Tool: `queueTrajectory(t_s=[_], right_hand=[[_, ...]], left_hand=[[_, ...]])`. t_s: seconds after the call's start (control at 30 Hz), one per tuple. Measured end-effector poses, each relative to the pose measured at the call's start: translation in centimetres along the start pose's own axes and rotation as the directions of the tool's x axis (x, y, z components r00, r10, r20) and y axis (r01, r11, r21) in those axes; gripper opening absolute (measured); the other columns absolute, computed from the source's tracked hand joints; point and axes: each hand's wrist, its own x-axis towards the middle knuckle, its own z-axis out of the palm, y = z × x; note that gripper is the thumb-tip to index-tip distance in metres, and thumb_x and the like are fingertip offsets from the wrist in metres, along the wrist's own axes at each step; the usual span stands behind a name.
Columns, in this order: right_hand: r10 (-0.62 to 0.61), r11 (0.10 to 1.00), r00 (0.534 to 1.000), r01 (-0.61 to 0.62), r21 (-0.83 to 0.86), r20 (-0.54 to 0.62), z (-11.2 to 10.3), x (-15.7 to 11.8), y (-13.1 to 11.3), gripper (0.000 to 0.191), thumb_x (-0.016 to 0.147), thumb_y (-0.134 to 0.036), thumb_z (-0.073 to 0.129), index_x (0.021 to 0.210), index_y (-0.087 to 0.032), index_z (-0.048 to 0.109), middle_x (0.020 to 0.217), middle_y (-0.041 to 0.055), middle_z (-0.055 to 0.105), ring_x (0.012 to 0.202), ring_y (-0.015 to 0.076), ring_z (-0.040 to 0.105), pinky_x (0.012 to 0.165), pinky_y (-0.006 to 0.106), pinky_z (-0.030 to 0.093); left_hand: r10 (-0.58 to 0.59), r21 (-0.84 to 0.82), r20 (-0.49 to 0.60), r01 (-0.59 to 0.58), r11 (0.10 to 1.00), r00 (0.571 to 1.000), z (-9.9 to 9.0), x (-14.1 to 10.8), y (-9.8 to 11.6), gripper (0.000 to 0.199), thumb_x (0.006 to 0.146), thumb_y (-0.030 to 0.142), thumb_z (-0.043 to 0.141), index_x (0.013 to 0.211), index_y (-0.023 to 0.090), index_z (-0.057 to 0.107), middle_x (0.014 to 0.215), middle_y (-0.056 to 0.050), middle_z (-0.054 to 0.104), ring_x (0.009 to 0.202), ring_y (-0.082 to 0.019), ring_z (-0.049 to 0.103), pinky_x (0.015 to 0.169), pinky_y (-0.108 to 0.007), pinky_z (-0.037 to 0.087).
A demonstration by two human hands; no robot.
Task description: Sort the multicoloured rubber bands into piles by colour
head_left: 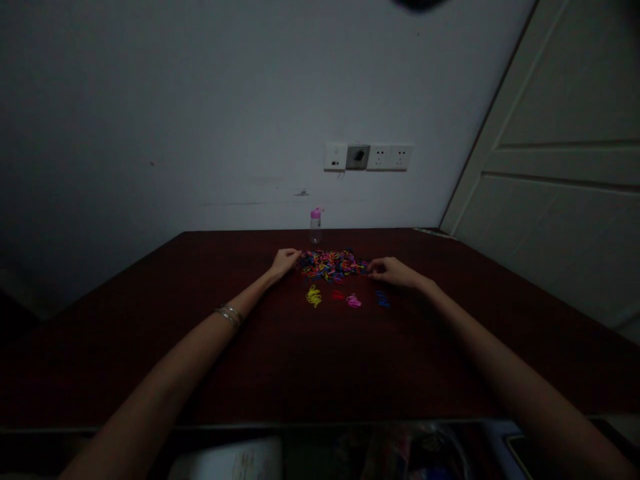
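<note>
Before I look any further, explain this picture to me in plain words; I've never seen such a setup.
There is no machine, just a person's two bare arms. The camera is worn on the head, looking forward and down. On the dark red table lies a multicoloured heap of small loops. On its near side are yellow loops, red loops, pink loops and blue loops; behind stands a pink-capped bottle. The left hand and right hand flank the heap; it's too dim to tell what they hold.
</note>
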Motion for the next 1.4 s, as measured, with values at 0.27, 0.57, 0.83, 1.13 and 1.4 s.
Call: queueTrajectory(t_s=[0.27,0.57,0.83,1.13,1.4], right_hand=[[0.026,0.996,1.000,-0.027,0.083,0.013,0.6,1.5,0.3,0.019,0.066,-0.029,0.057,0.074,-0.015,0.066,0.068,0.0019,0.063,0.065,0.0142,0.055,0.059,0.023,0.040],[0.027,0.981,0.999,-0.020,0.194,-0.036,0.9,0.9,0.0,0.021,0.066,-0.031,0.057,0.073,-0.014,0.066,0.069,0.0031,0.064,0.064,0.0142,0.056,0.061,0.024,0.042],[-0.130,0.965,0.991,0.128,0.229,-0.004,2.3,-0.1,-5.2,0.022,0.071,-0.032,0.055,0.074,-0.013,0.065,0.068,0.0024,0.062,0.062,0.0122,0.054,0.059,0.023,0.041],[-0.222,0.940,0.973,0.195,0.282,0.066,4.1,-0.2,-7.9,0.024,0.072,-0.037,0.058,0.078,-0.014,0.065,0.059,-0.0001,0.056,0.053,0.0095,0.048,0.050,0.021,0.036],[-0.181,0.947,0.984,0.176,0.267,-0.006,3.1,-0.1,-6.5,0.028,0.072,-0.038,0.056,0.082,-0.014,0.065,0.064,0.0006,0.056,0.057,0.0107,0.049,0.053,0.022,0.037]], left_hand=[[-0.050,-0.075,-0.018,0.049,0.996,0.999,0.2,-0.2,0.3,0.027,0.076,0.032,0.046,0.073,0.010,0.062,0.039,0.006,0.039,0.035,-0.005,0.031,0.039,-0.019,0.021],[-0.036,-0.078,-0.058,0.032,0.996,0.998,0.4,-1.3,1.0,0.028,0.075,0.031,0.044,0.073,0.009,0.062,0.041,0.005,0.039,0.039,-0.006,0.033,0.041,-0.019,0.023],[0.034,-0.005,-0.056,-0.035,0.999,0.998,0.2,-0.9,0.2,0.026,0.071,0.031,0.047,0.069,0.010,0.062,0.042,0.005,0.040,0.040,-0.006,0.033,0.042,-0.019,0.023],[0.060,0.033,-0.032,-0.059,0.998,0.998,0.1,-0.7,-0.1,0.029,0.070,0.034,0.047,0.070,0.010,0.063,0.043,0.005,0.041,0.042,-0.007,0.035,0.044,-0.019,0.024],[0.070,0.074,0.008,-0.070,0.995,0.998,-0.5,-0.9,0.8,0.028,0.068,0.033,0.051,0.070,0.009,0.064,0.047,0.003,0.048,0.045,-0.007,0.038,0.045,-0.019,0.028]])
